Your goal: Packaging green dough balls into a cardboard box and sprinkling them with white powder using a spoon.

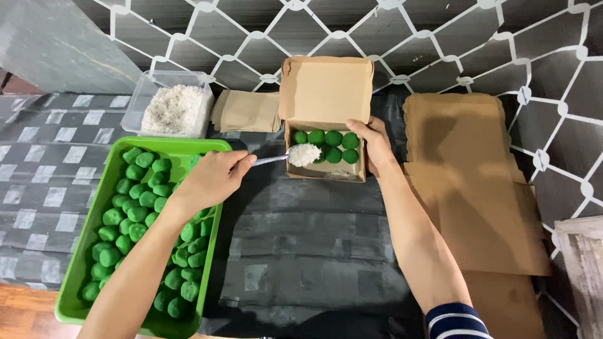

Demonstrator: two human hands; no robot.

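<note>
I note the left hand (210,179), fingers closed on a spoon (276,159), holds white shreds over the box (325,154); right hand (375,145) grips the box wall, apparently steadying it.

Dark plastic sheeting (301,251) covers the surface. On it sit a green tray (85,276), a clear tub of white shreds (171,103), folded brown papers (246,112), an open cardboard box (325,94) and flat cardboard sheets (477,188).
</note>
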